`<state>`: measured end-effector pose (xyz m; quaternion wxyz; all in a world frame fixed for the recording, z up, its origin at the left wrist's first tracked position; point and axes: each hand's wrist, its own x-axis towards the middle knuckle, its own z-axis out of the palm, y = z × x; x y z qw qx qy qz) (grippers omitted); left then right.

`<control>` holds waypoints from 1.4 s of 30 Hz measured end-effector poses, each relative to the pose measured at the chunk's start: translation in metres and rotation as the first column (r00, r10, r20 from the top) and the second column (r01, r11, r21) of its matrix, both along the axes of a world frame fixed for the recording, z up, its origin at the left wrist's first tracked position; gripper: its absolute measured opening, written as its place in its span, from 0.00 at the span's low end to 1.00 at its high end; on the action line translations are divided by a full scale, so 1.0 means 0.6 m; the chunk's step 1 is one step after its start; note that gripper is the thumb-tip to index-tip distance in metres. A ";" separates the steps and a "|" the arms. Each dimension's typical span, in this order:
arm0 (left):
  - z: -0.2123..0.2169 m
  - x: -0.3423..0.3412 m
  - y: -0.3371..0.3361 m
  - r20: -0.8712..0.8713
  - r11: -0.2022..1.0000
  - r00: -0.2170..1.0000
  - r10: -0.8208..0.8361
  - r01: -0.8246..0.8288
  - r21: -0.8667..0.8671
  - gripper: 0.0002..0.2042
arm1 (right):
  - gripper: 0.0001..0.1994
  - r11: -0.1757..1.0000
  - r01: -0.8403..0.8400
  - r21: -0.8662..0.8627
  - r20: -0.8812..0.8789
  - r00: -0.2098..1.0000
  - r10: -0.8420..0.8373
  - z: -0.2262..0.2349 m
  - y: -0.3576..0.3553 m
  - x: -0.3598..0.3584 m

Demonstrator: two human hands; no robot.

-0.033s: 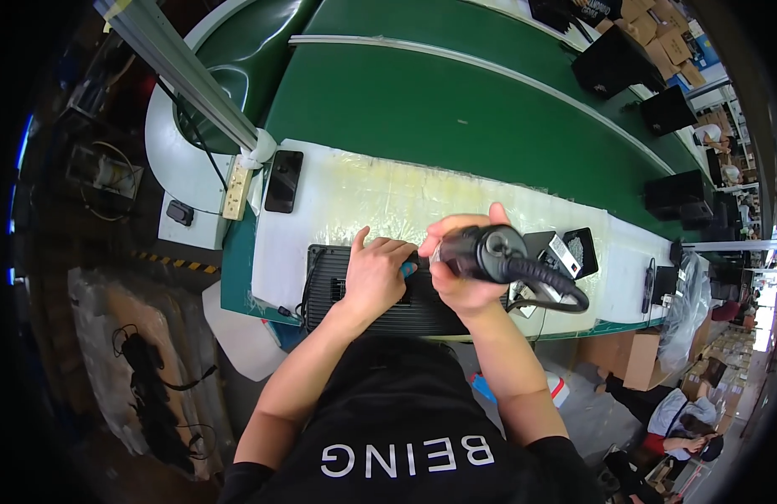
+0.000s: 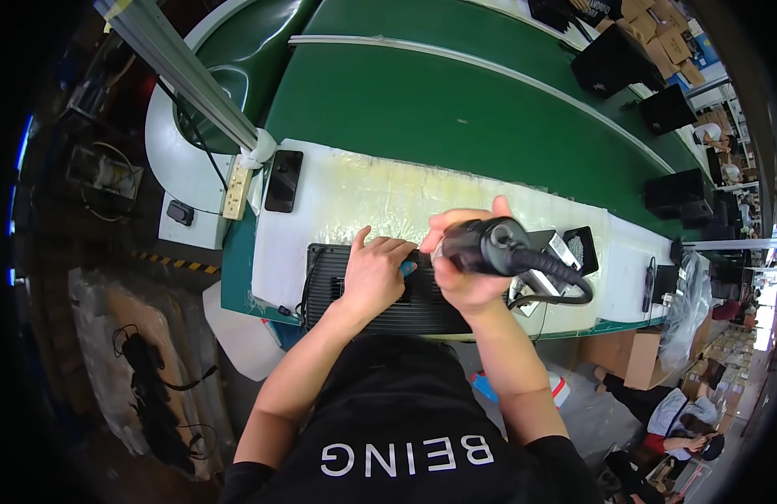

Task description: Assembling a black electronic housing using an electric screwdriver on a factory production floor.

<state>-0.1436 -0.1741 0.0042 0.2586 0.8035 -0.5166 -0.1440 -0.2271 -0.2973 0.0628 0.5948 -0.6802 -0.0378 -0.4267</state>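
Observation:
My right hand point(image 2: 468, 281) is wrapped round a black corded electric screwdriver point(image 2: 481, 246), raised over the right part of a black ribbed panel point(image 2: 434, 315). The cord curls off its rear end to the right. My left hand point(image 2: 373, 273) lies palm down on that panel, fingers drawn together towards the screwdriver's front end; one finger sticks up apart. A small blue bit point(image 2: 408, 268) shows at the thumb side. What the fingertips pinch, if anything, is hidden, and so is the screwdriver's tip.
A phone point(image 2: 284, 181) lies on the white sheeted bench, near a power strip point(image 2: 237, 191) and a metal post point(image 2: 199, 80). To the right are a black tray of small parts point(image 2: 582, 249) and a white-and-black box point(image 2: 561, 252). Black speaker-like boxes point(image 2: 617, 63) stand farther off.
My right hand and the screwdriver have shifted slightly to the right, with the cord. The left hand stays in nearly the same place on the panel.

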 end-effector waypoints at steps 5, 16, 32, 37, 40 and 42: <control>0.051 0.035 0.050 -0.051 0.944 0.996 0.068 -0.081 -0.320 0.17 | 0.37 0.870 0.481 -0.108 0.136 0.874 -0.467 0.108 -0.023 -0.100; -0.084 0.091 0.175 -0.862 0.839 0.483 0.155 -0.525 -0.143 0.26 | 0.25 0.375 0.909 -0.184 -0.006 0.381 -0.925 -0.078 -0.069 -0.361; -0.105 0.055 0.158 -0.723 0.880 0.685 0.088 -0.393 -0.266 0.28 | 0.31 0.585 0.805 -0.101 -0.105 0.576 -0.811 -0.059 -0.005 -0.357; -0.136 0.050 0.130 -0.834 0.830 0.551 0.040 -0.482 -0.279 0.21 | 0.37 0.719 0.691 -0.079 0.106 0.723 -0.683 0.116 0.042 -0.258; -0.119 0.035 0.121 -0.877 0.794 0.478 0.043 -0.549 -0.260 0.20 | 0.37 0.853 0.521 0.038 0.197 0.833 -0.518 0.144 0.072 -0.151; -0.119 0.034 0.132 -0.903 0.785 0.429 0.011 -0.563 -0.257 0.21 | 0.32 0.956 0.265 0.128 0.064 0.959 -0.274 0.147 0.079 -0.121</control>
